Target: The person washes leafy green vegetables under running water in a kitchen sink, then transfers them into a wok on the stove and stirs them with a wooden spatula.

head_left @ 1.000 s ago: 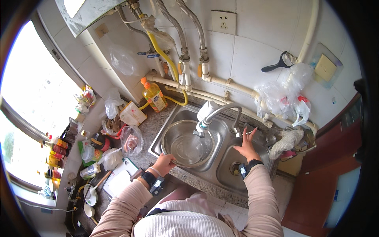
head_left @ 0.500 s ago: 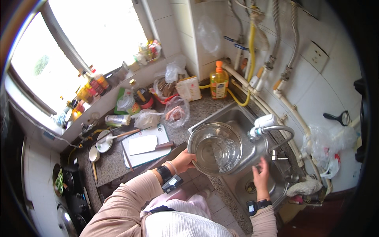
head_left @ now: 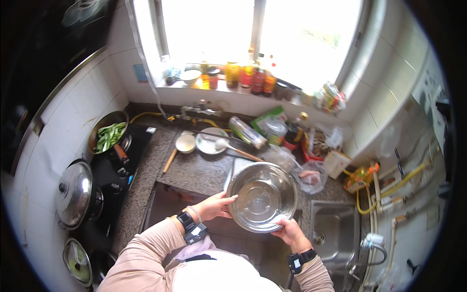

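Observation:
A shiny stainless-steel basin (head_left: 261, 194) hangs in front of me over the counter's front edge, with what looks like clear water in its bottom. My left hand (head_left: 214, 205) grips its left rim, thumb over the edge. At the lower right rim my right hand (head_left: 292, 232) has hold of it too, fingers partly hidden beneath. Behind the basin, the white cutting board (head_left: 242, 165) is mostly covered from sight.
On the left stands a black stove with a pan of green vegetables (head_left: 111, 136) and a lidded pot (head_left: 75, 193). A steel sink (head_left: 335, 228) is at right. White plate (head_left: 212, 141), small ladle (head_left: 185, 144) and bagged food (head_left: 311, 176) occupy the counter; bottles line the windowsill.
My view has swung left toward the stove. The basin has left the sink and moved left over the counter edge. My right hand, empty before, now grips its rim.

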Tool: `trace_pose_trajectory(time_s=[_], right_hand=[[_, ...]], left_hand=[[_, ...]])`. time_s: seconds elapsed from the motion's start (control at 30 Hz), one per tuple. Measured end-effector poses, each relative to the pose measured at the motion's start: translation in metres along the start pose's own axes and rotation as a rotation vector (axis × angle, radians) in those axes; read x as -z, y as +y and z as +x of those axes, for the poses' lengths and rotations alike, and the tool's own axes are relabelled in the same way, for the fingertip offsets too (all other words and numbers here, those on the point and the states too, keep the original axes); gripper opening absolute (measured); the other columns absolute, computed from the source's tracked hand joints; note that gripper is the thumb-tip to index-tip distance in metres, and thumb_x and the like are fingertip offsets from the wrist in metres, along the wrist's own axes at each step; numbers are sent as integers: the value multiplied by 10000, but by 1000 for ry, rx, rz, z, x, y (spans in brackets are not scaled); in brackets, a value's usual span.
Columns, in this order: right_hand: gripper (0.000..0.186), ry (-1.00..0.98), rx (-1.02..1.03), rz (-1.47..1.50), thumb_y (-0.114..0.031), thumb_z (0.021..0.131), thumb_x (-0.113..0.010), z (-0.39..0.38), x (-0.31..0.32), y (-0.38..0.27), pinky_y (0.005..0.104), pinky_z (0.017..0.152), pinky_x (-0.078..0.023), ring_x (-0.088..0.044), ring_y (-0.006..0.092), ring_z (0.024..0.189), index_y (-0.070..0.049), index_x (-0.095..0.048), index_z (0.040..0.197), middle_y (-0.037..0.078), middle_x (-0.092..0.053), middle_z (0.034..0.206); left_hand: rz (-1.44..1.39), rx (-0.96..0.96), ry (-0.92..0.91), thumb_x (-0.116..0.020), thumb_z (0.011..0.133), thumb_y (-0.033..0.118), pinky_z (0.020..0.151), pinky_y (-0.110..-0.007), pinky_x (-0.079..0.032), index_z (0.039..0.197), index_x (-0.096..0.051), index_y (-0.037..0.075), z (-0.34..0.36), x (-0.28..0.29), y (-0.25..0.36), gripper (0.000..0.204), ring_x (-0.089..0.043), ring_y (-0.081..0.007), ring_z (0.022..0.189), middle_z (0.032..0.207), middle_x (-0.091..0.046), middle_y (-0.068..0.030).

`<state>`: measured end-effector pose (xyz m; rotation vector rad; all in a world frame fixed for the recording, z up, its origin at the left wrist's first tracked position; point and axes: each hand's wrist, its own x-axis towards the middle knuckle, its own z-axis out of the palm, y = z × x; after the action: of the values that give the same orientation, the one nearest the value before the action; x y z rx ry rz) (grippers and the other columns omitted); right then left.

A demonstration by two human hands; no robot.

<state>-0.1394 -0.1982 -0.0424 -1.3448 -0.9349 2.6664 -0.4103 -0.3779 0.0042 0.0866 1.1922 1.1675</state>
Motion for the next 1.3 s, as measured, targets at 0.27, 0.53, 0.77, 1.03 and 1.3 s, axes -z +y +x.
trace_pose_trajectory(time_s=[0.27,0.53,0.77,1.03,1.3], right_hand=[[118,-265,15,-200,-101,896,-515,131,-207,-51,332,615,-592,-686,223,703,-20,-599,913,99,-681,821],[128,-430,166,-501,-96,902,-506,221,-465,-108,302,587,-584,-654,202,637,13,-573,894,109,-650,775],[308,-720,364,-777,-38,869,-507,272,-643,-88,318,652,-607,-697,242,758,-23,-478,1176,146,-670,963],[943,-695,696,-1068,-8,833,-515,339,-742,-38,478,633,-627,-669,385,988,-257,45,1549,228,-536,1290],[937,-756,1351,-1450,-1,790,-521,338,-776,-23,469,763,-580,-649,416,1030,-346,-90,1547,271,-588,1243]], left_hand=[[-255,-241,338,-372,1058,307,964,-461,-507,1481,-349,124,-113,230,-68,461,-561,-294,1223,1368,-512,-146],[-605,-453,557,-446,1030,252,899,-456,-559,1414,-422,100,-179,290,-145,414,-593,-300,1178,1298,-553,-161],[-758,-642,827,-424,1039,274,895,-455,-546,1397,-453,109,-232,286,-168,395,-586,-300,1189,1295,-568,-139],[-887,-725,985,-395,1034,232,909,-447,-539,1418,-428,111,-246,262,-185,403,-571,-309,1211,1312,-555,-137],[-949,-736,1019,-403,1028,253,927,-446,-529,1432,-409,107,-236,257,-195,429,-557,-312,1229,1345,-527,-144]])
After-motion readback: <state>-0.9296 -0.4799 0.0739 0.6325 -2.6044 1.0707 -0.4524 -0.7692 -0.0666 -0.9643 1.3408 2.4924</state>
